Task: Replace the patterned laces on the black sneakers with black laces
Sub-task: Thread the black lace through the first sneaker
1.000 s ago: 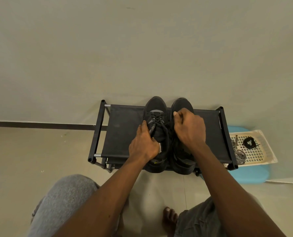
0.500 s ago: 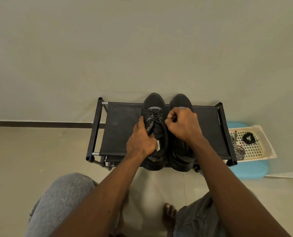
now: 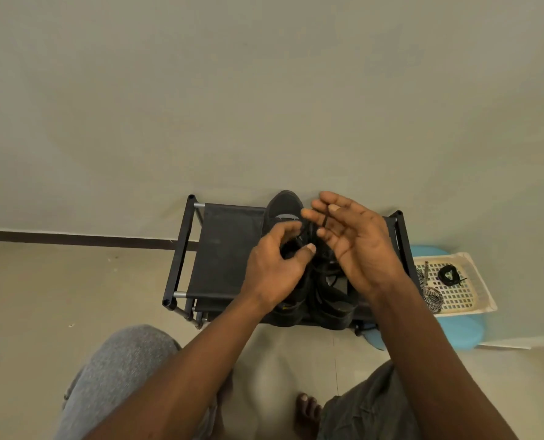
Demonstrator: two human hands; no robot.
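The black sneakers [image 3: 285, 203] stand side by side, toes toward the wall, on the top shelf of a black shoe rack [image 3: 226, 249] at the centre of the frame, and both hands are raised over them. The left hand [image 3: 272, 271] hovers above the sneaker on the left. Its grip is nearly closed, with the fingers curled and the thumb tip drawn in toward them around a loop of black lace [image 3: 325, 219]. The right hand [image 3: 359, 249] covers most of the sneaker on the right, palm turned up toward the camera and fingers loosely spread. A strand of the same lace rises between its upper fingertips, held in a light pinch while the rest of the grip stays wide. Below the hands the lace runs down into the shadow between the shoes, and its path there cannot be made out. At the right edge of the frame, just beside the rack, a cream perforated basket [image 3: 477, 290] sits on a blue stool [image 3: 461, 333]. It holds the striped patterned laces [image 3: 433, 299] and a small coiled black bundle [image 3: 448, 276]. A bare foot [image 3: 307, 411] rests on the floor at the bottom centre.
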